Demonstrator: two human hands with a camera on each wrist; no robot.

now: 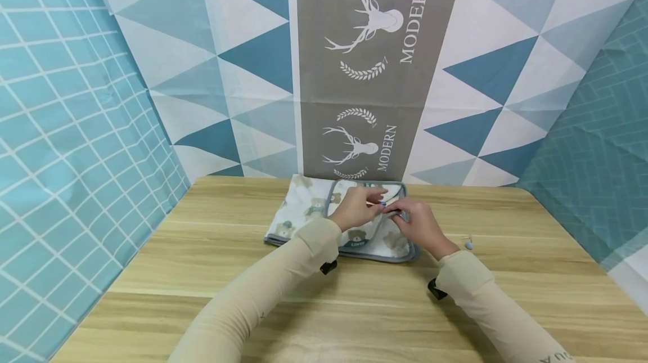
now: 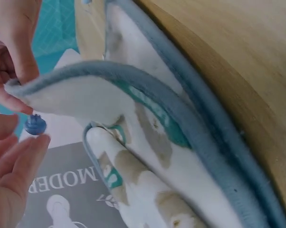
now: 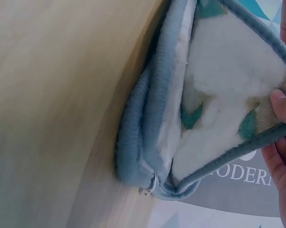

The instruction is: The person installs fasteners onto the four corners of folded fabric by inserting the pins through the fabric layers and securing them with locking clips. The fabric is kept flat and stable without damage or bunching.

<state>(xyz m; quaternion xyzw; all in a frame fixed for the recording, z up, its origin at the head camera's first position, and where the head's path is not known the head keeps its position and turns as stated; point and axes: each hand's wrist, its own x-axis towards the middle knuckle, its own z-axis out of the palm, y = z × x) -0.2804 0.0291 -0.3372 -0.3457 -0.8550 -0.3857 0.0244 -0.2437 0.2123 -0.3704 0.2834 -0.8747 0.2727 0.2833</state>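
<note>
On the left stands a teal grid wall; its lower part runs out of the head view. The wooden tabletop spreads below, with its near edge cut off.

A folded cloth, white with bear prints and grey-blue binding, lies toward 12 o'clock on the tabletop, against the backdrop with deer heads and the word MODERN. Both hands cover the cloth's middle, so the prints there are hidden.

The left hand rests over the cloth, its fingers curled in, pinching the raised edge of the top layer. The left wrist view shows that edge lifted clear of the layers below and held between fingertips at 9 o'clock in the frame. Just under it, a small blue pin sits between the pinched edge and the straighter fingers of the other hand. Whether those fingers grip the pin or only touch it is hard to tell.

The right hand meets the left at 3 o'clock of it, fingers bent toward the same spot. In the right wrist view only a thumb tip and part of the palm show at the frame's edge, pressed on the binding of the lifted layer. The rest of the hand is cut off.

At 3 o'clock of the right hand, apart from the cloth, a small pale blue object lies on the tabletop, too small to identify.
</note>
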